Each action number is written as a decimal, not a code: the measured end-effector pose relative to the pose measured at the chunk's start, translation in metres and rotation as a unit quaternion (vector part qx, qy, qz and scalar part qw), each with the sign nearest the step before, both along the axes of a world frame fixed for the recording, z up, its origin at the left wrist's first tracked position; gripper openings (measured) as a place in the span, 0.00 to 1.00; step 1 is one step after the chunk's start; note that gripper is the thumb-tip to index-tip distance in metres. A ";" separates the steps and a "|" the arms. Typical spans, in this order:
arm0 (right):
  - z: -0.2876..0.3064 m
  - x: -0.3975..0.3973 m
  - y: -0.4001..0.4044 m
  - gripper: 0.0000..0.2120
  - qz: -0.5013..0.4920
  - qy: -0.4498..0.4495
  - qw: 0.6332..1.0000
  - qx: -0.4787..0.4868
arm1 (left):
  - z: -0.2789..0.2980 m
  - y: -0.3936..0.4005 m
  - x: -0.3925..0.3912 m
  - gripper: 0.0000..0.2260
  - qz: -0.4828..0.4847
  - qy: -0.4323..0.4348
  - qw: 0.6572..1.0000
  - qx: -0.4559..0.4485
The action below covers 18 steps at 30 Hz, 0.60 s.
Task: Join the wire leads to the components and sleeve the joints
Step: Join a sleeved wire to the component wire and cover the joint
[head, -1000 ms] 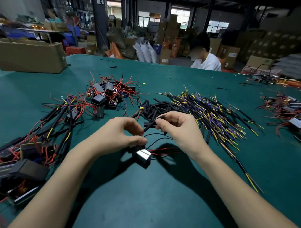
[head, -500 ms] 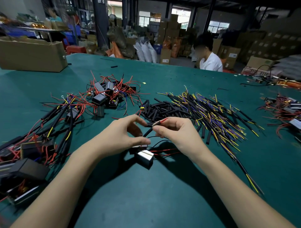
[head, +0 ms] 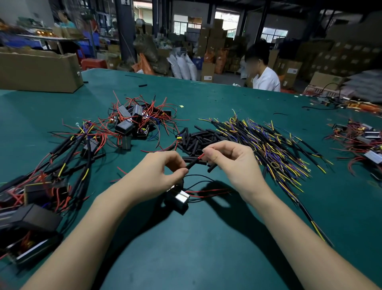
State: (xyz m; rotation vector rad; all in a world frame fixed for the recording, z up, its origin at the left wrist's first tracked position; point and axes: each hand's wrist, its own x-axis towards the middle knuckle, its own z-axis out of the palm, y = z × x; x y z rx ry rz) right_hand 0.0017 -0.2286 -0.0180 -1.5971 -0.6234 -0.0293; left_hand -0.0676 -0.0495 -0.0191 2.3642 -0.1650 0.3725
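Since a second ago, the red lead (head: 200,157) emerges from the black sleeve (head: 191,164), slanting from pinching left hand (head: 163,172) up to pinching right hand (head: 228,159).

You find no text here that you can read. The white labels on the stacked cartons (head: 208,77) at your twelve o'clock and on the carton (head: 291,71) at about one o'clock carry print, but it is too small and blurred to make out. The sign on the pillar (head: 124,2) at eleven o'clock shows only an unclear dark figure. The components and wires on the table bear no legible markings.
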 end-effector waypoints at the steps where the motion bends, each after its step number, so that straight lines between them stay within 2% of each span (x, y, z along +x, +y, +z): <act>1: 0.001 0.000 0.000 0.04 0.008 -0.001 1.000 0.003 | 0.000 -0.002 -0.001 0.03 0.002 -0.007 1.000 -0.014; 2: 0.001 0.000 0.000 0.04 0.011 -0.002 1.000 0.008 | 0.000 -0.005 -0.002 0.05 0.007 -0.037 0.999 -0.028; 4: 0.003 0.003 -0.002 0.04 0.013 0.000 1.000 0.019 | 0.004 -0.014 -0.004 0.09 0.017 -0.164 0.986 -0.021; 6: 0.004 0.004 -0.003 0.05 0.019 0.001 1.000 0.023 | 0.007 -0.024 -0.006 0.09 0.003 -0.263 0.963 0.057; 7: 0.003 0.004 -0.003 0.06 0.023 0.004 0.999 0.022 | 0.005 -0.028 -0.006 0.09 -0.011 -0.275 0.955 0.113; 10: 0.005 0.004 -0.005 0.03 0.061 0.047 0.997 0.030 | -0.010 -0.037 -0.002 0.18 -0.007 -0.180 0.954 0.240; 12: 0.009 0.008 -0.009 0.12 0.066 0.062 0.995 0.035 | -0.019 -0.038 0.000 0.23 0.017 -0.117 0.960 0.255; 14: 0.013 0.017 -0.017 0.17 0.000 0.080 0.994 0.077 | -0.023 -0.037 0.002 0.22 0.033 -0.108 0.964 0.240; 16: 0.011 0.027 -0.025 0.13 -0.088 0.081 0.989 0.090 | -0.023 -0.034 0.003 0.19 0.036 -0.113 0.968 0.219; 18: 0.002 0.034 -0.030 0.07 -0.147 0.011 0.989 -0.020 | -0.022 -0.033 0.004 0.15 0.031 -0.117 0.970 0.209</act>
